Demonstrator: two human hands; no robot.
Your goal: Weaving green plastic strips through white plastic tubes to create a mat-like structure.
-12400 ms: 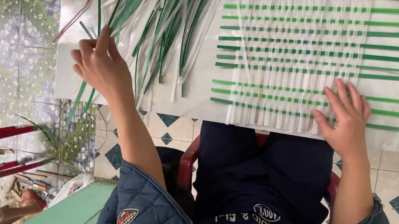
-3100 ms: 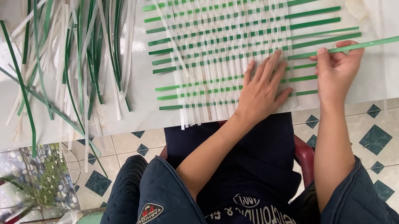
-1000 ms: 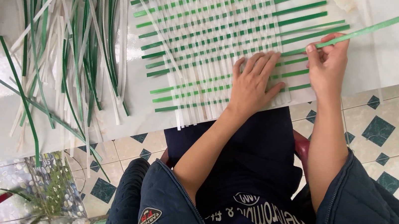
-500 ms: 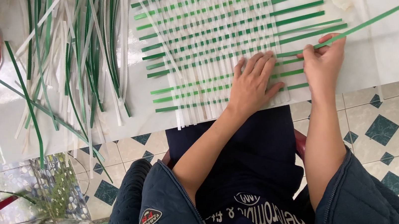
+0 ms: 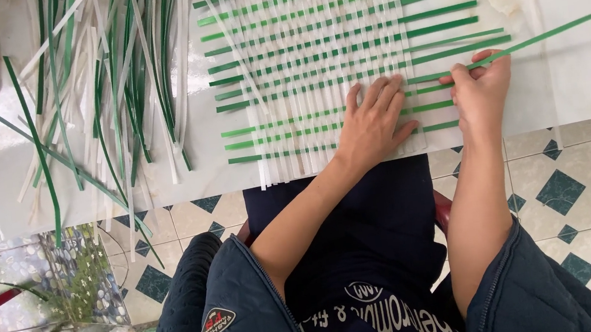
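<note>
While left hand lay spread flat on woven mat, right hand pinched long green strip at mat's right edge. Probably best: kept white strips pinned, fed strip level, snug against previous row.

The woven mat runs off the top edge, as do the loose strips; the left hand covers part of the weave, and the long green strip leaves frame at right
</note>
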